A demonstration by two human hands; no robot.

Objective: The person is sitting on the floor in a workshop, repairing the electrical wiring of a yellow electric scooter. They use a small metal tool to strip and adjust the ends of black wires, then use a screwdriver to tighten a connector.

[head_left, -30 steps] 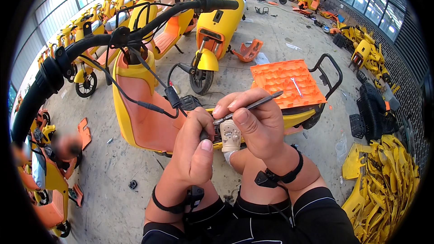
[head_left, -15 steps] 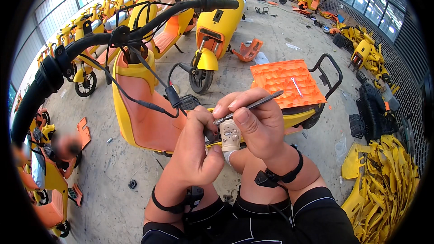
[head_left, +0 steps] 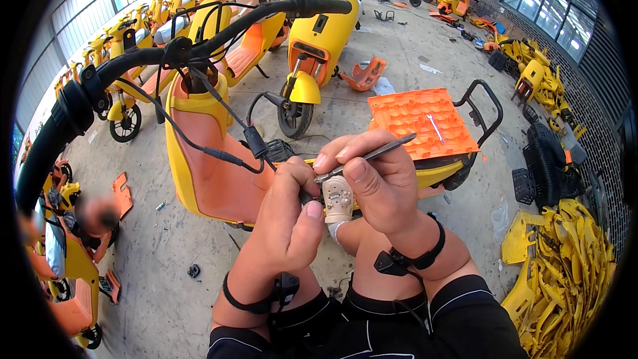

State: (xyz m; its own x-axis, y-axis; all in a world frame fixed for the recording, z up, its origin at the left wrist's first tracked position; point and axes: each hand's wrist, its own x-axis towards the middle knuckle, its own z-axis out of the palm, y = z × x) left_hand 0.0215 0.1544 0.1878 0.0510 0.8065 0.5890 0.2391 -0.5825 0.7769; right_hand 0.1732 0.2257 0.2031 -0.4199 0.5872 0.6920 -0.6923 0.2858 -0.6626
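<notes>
My right hand (head_left: 372, 186) pinches a slim dark metal rod (head_left: 392, 144), which slants down to my left hand's fingers. My left hand (head_left: 289, 219) is curled around a small dark object that I cannot make out, close to the rod's lower tip. Just beyond both hands is a yellow scooter with a pink footboard (head_left: 226, 193); black cables (head_left: 219, 154) hang from its handlebar (head_left: 153, 58). Its seat area carries an orange molded tray (head_left: 392, 126) with an open-end wrench (head_left: 435, 128) lying on it. My beige clog (head_left: 337, 199) shows below my right hand.
Rows of yellow scooters (head_left: 319, 20) stand beyond. An orange shell (head_left: 364, 74) lies on the concrete floor (head_left: 179, 259). Yellow panels (head_left: 558, 272) are heaped at the lower right beside black parts (head_left: 548, 166). A partly dismantled scooter (head_left: 80, 299) is at the left, near a blurred patch.
My left thumb has shifted to the right and down, then back up a little. My right hand and the rod stay where they were.
</notes>
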